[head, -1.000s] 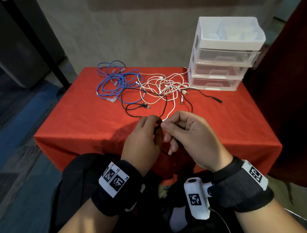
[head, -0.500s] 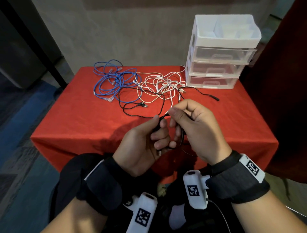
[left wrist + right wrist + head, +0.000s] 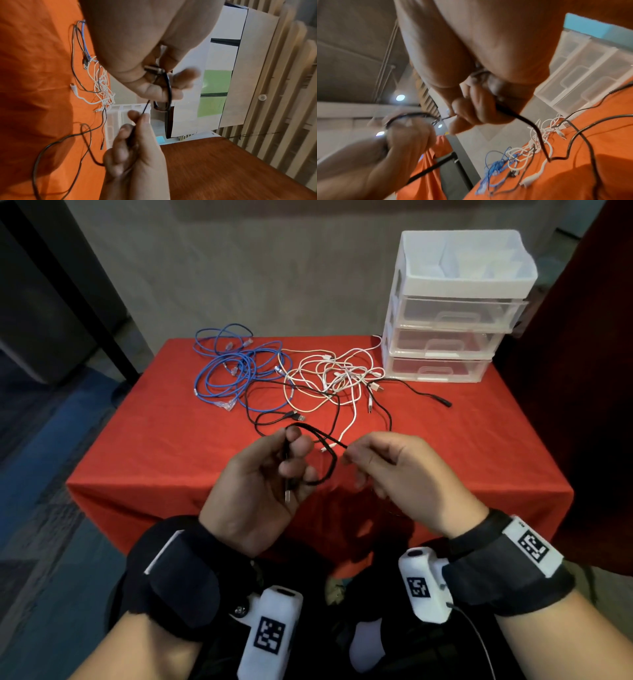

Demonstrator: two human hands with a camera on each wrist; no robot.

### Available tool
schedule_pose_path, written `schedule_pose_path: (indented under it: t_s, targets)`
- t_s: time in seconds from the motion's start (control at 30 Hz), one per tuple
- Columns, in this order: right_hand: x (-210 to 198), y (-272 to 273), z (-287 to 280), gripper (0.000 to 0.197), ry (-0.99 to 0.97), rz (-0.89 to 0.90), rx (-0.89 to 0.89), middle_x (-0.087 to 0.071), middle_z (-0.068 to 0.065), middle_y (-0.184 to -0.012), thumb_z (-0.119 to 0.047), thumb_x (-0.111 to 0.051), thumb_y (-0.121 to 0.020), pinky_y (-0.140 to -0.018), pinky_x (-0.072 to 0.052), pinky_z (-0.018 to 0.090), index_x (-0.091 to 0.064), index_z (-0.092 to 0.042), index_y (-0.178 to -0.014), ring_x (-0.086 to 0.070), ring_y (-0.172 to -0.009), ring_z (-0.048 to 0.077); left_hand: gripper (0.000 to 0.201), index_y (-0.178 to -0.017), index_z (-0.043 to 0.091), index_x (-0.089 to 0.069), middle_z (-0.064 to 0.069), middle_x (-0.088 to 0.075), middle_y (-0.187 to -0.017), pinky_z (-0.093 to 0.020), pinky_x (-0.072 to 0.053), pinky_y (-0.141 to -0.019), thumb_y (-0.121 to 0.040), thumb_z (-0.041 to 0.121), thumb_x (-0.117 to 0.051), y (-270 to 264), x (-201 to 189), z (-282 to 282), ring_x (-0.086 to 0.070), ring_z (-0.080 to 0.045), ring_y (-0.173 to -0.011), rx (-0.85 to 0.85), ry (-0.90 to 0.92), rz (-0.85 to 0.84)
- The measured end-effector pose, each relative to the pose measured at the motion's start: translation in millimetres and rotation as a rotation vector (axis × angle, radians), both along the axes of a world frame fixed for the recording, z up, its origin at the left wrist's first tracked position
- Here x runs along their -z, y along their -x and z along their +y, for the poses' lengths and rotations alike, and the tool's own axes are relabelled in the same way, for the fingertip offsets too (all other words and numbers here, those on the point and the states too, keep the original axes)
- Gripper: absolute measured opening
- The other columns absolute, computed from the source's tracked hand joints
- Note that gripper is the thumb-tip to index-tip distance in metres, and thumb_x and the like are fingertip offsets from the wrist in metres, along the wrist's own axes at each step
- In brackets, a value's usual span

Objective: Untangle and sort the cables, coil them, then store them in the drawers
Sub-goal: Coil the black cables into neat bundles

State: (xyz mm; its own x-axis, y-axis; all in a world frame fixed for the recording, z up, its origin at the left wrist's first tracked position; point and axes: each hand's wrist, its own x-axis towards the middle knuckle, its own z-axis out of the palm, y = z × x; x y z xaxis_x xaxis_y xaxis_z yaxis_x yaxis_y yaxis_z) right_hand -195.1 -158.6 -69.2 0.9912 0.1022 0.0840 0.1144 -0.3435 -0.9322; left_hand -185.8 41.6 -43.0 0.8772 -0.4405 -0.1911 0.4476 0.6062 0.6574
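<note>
Table: a red cloth-covered table (image 3: pixel 164 446) bears everything; the person works over its near edge, so slack cable can trail back onto the cloth.
Drawer unit: a white and clear plastic drawer unit (image 3: pixel 442 337) stands at the far right corner, its three drawers pushed in, apparently awaiting the coiled cables.
Blue cables: a loose heap of blue network cables (image 3: pixel 236 371) lies far left, its edge overlapping the white heap and not yet sorted.
White cables: tangled white USB cables (image 3: pixel 335 374) lie in the far middle, just left of the drawers, with black strands crossing them.
Black cable: the black cable (image 3: pixel 325 470) now being worked on is lifted above the near middle of the table, formed into a small loop between the two hands; its tail runs back through the right hand to the pile.
Left hand: the left hand (image 3: pixel 260 487) is palm up with fingers curled around the gathered loop, a metal plug end poking out below the fingers, likely anchoring the coil.
Right hand: the right hand (image 3: pixel 394 470) pinches the strand between thumb and fingertips just right of the loop, likely feeding the next turn with the cable kept taut.
Progress: early by my judgement; one cable is partly coiled, nothing visibly stored.
</note>
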Motion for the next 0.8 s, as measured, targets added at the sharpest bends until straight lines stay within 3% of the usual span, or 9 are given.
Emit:
schedule_pose_path:
  t_s: [0.1,0.17,0.27,0.4,0.47,0.57,0.63,0.7,0.8]
  targets:
    - [14,9,12,0.016,0.210,-0.038,-0.098,-0.070,-0.004,-0.068,-0.023,-0.055,-0.104,-0.059,-0.051,0.035,-0.068,-0.020,-0.094,-0.058,-0.054,0.007,0.023,-0.085,0.017,-0.047,-0.016,-0.070,-0.124,-0.024,-0.059,-0.077,-0.103,0.019,-0.034,-7,-2,-1,-0.071,-0.015,-0.094,-0.101,0.052,-0.078]
    - [21,20,18,0.011,0.341,-0.046,-0.222,-0.071,-0.009,-0.071,-0.021,-0.055,-0.102,-0.067,-0.050,0.026,-0.065,-0.022,-0.101,-0.061,-0.063,0.002,0.025,-0.084,0.014,-0.047,-0.023,-0.064,-0.131,-0.031,-0.058,-0.090,-0.102,0.016,-0.030,-14,-3,2,-0.065,-0.029,-0.120,-0.160,0.102,-0.108]
    - [19,31,18,0.011,0.445,-0.069,-0.356,-0.069,-0.011,-0.073,-0.016,-0.053,-0.100,-0.067,-0.041,0.015,-0.062,-0.022,-0.099,-0.062,-0.069,0.001,0.022,-0.082,0.013,-0.045,-0.024,-0.061,-0.130,-0.043,-0.053,-0.102,-0.098,0.014,-0.029,-24,-1,11,-0.056,-0.037,-0.130,-0.216,0.072,-0.151]
    - [-2,31,8,0.011,0.462,-0.137,-0.373,-0.067,-0.009,-0.070,-0.019,-0.053,-0.101,-0.063,-0.040,0.013,-0.063,-0.024,-0.098,-0.060,-0.066,0.002,0.010,-0.082,0.017,-0.047,-0.022,-0.069,-0.121,-0.047,-0.056,-0.089,-0.089,0.022,-0.052,-20,4,8,-0.067,-0.033,-0.116,-0.312,-0.404,-0.329]
    - [-14,27,3,0.012,0.480,-0.207,-0.334,-0.066,-0.011,-0.071,-0.027,-0.054,-0.100,-0.063,-0.041,0.015,-0.066,-0.026,-0.098,-0.058,-0.065,-0.002,0.022,-0.081,0.018,-0.049,-0.011,-0.074,-0.111,-0.037,-0.053,-0.075,-0.102,0.017,-0.045,-13,10,3,-0.070,-0.032,-0.101,-0.272,-0.636,-0.503]
    - [-29,21,2,0.006,0.417,-0.313,-0.210,-0.065,-0.011,-0.071,-0.029,-0.065,-0.096,-0.063,-0.045,0.023,-0.070,-0.025,-0.096,-0.058,-0.064,0.001,0.028,-0.077,0.014,-0.046,0.015,-0.061,-0.067,-0.029,-0.042,-0.060,-0.104,0.020,-0.041,0,15,0,-0.061,-0.017,-0.066,-0.091,-0.992,-0.773]
    - [-37,13,-2,0.015,0.325,-0.370,-0.060,-0.056,-0.008,-0.062,-0.033,-0.076,-0.089,-0.057,-0.038,0.022,-0.068,-0.021,-0.088,-0.048,-0.057,0.003,0.030,-0.080,0.009,-0.050,0.003,-0.056,-0.057,-0.028,-0.035,-0.052,-0.105,0.021,-0.040,6,13,-3,-0.048,-0.014,-0.048,0.028,-0.979,-0.738]
    - [-43,3,-10,0.024,0.193,-0.348,0.034,-0.050,0.003,-0.059,-0.033,-0.083,-0.083,-0.055,-0.033,0.024,-0.065,-0.017,-0.081,-0.040,-0.057,0.007,0.032,-0.089,0.003,-0.057,-0.020,-0.063,-0.070,-0.027,-0.032,-0.049,-0.104,0.024,-0.038,10,9,-5,-0.041,-0.016,-0.043,0.087,-0.830,-0.668]
    - [-48,-5,-18,0.020,0.066,-0.283,0.062,-0.050,0.022,-0.069,-0.024,-0.082,-0.085,-0.057,-0.032,0.028,-0.067,-0.011,-0.081,-0.038,-0.060,0.017,0.030,-0.094,0.003,-0.059,-0.010,-0.054,-0.075,-0.020,-0.027,-0.047,-0.096,0.027,-0.041,12,4,-4,-0.035,-0.007,-0.046,0.117,-0.618,-0.530]
